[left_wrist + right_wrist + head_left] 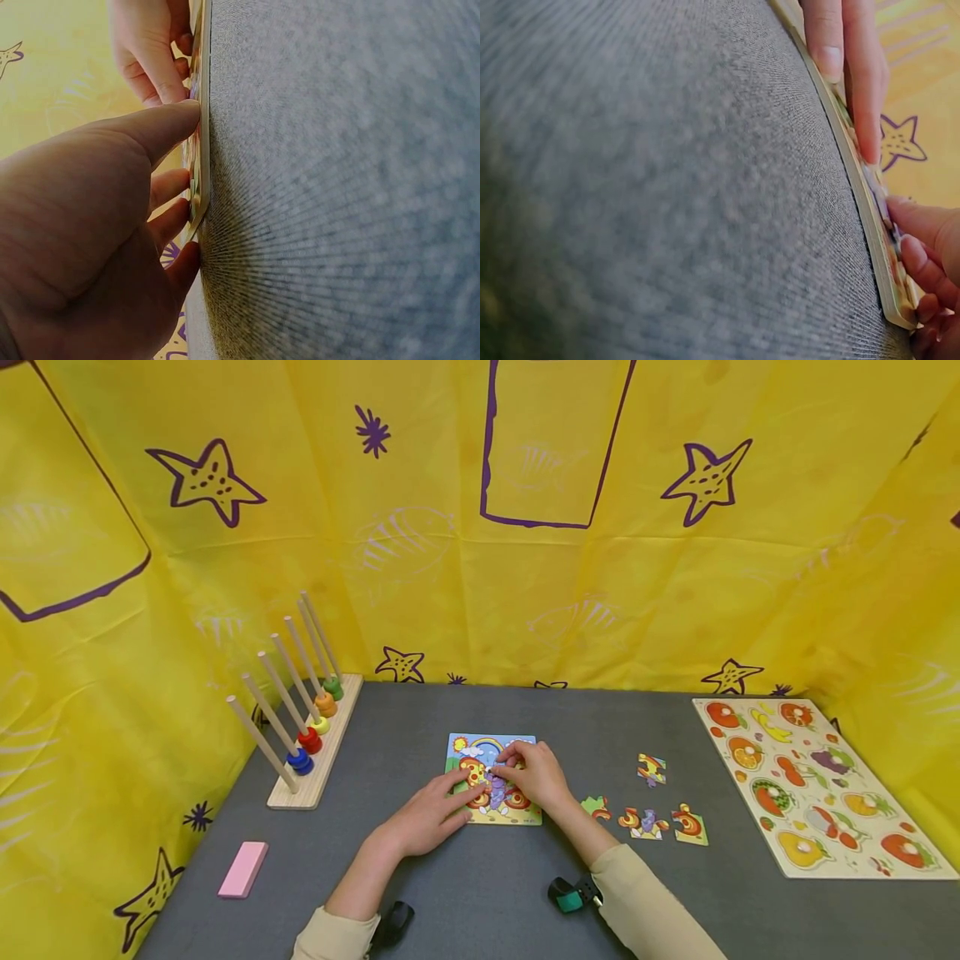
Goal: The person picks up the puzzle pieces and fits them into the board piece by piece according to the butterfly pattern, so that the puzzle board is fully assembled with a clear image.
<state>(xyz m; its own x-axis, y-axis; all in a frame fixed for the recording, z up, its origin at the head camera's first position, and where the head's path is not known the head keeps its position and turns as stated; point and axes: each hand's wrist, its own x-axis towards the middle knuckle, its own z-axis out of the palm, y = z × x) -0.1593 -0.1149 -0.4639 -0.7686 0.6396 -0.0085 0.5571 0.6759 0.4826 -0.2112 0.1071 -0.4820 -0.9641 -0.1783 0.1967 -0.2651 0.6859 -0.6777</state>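
Note:
A square picture puzzle point(495, 812) with a rainbow, a sun and a butterfly lies on the table before me. My left hand point(435, 810) rests on its left side, fingers extended over the picture and thumb near the lower middle. In the left wrist view, the left fingertips point(176, 214) lie along the board's edge. My right hand point(536, 777) bends over the upper middle from the right, thumb and forefinger pinching a small puzzle piece mostly hidden by the fingers. Purple shows beside those fingertips point(901, 214) in the right wrist view.
Several loose puzzle pieces point(643, 823) lie right of the board. Farther right is a fruit puzzle board point(825, 793). At left stand a wooden peg rack point(318, 768) with coloured rings and a pink block point(243, 869). Yellow patterned cloth point(450, 602) borders the table.

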